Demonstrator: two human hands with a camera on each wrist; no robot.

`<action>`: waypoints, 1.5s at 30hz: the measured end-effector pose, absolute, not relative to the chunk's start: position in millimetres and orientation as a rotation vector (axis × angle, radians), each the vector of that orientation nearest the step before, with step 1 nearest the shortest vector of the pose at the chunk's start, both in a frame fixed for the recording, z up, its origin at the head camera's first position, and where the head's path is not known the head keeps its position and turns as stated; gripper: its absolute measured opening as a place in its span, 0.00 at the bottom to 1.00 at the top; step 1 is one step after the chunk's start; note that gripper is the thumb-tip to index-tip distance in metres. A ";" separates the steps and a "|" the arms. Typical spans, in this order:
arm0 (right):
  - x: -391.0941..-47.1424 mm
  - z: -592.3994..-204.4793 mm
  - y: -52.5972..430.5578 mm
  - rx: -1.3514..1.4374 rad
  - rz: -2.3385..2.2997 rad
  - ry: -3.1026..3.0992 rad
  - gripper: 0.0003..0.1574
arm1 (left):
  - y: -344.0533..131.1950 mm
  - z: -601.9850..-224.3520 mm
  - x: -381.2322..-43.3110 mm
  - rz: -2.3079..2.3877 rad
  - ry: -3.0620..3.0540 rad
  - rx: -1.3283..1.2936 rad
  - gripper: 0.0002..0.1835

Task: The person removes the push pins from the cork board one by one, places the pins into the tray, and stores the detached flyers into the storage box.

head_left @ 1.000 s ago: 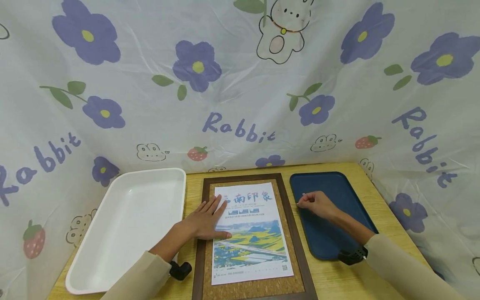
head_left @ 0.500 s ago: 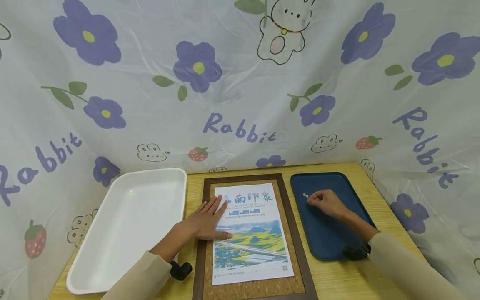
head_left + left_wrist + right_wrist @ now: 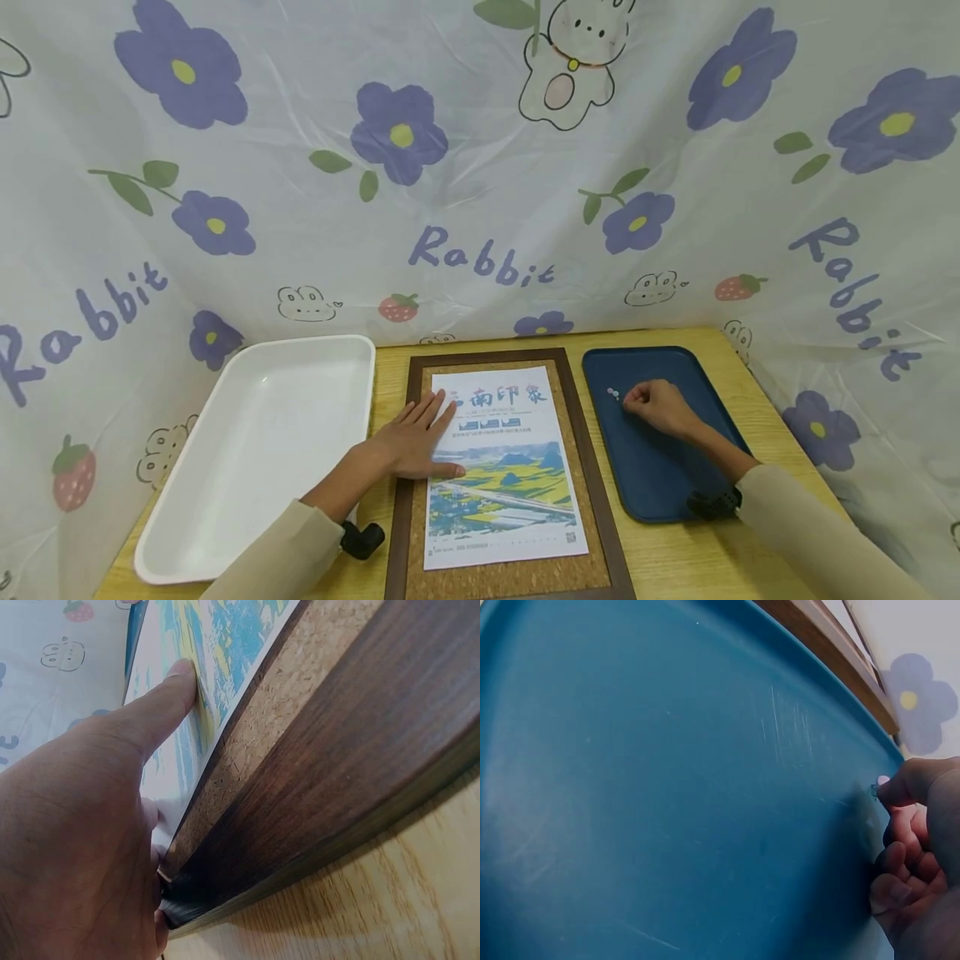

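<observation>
My left hand [image 3: 420, 437] lies spread over the left edge of a printed landscape poster [image 3: 510, 492], resting on it. The thumb [image 3: 169, 701] lies along the picture in the left wrist view. Beneath the poster is a brown-framed corkboard [image 3: 536, 575]. My right hand [image 3: 660, 406] is low over the dark blue tray [image 3: 660, 479], its thumb and fingers curled together. A few tiny pale pins [image 3: 613, 394] lie just left of its fingertips. In the right wrist view, pink and teal bits [image 3: 883, 780] show at the thumb tip; I cannot tell whether it pinches one.
A large white tray [image 3: 262, 450] stands left of the corkboard. All three pieces sit on a wood-grain table [image 3: 712, 567]. Behind rises a white curtain [image 3: 480, 192] printed with purple flowers and rabbits, which also closes in both sides.
My right hand has drawn a little to the right across the blue tray, leaving the small pins visible beside its fingertips. The left hand has stayed on the poster.
</observation>
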State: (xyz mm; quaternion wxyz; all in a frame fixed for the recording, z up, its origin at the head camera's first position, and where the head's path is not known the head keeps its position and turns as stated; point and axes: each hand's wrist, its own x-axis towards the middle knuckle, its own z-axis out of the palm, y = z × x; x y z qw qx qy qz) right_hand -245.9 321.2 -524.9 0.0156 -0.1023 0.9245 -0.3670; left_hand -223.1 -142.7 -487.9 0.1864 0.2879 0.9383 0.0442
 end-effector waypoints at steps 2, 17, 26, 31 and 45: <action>-246.6 -525.9 320.9 -0.333 -1.132 2.883 0.07 | -142.8 -487.6 -222.9 0.124 2.642 0.811 0.60; -242.9 -522.7 317.8 -0.327 -1.100 2.930 0.06 | -144.1 -487.2 -219.3 0.155 2.656 0.822 0.60; -236.2 -519.2 310.5 -0.275 -1.081 3.030 0.11 | -145.5 -490.9 -216.6 0.240 2.698 0.823 0.59; -231.8 -511.9 300.5 -0.271 -1.081 3.063 0.21 | -142.9 -491.4 -213.9 0.362 2.782 0.770 0.56; -220.4 -491.7 248.5 -0.404 -1.175 2.980 0.34 | -127.9 -488.1 -206.7 1.048 2.798 0.503 0.50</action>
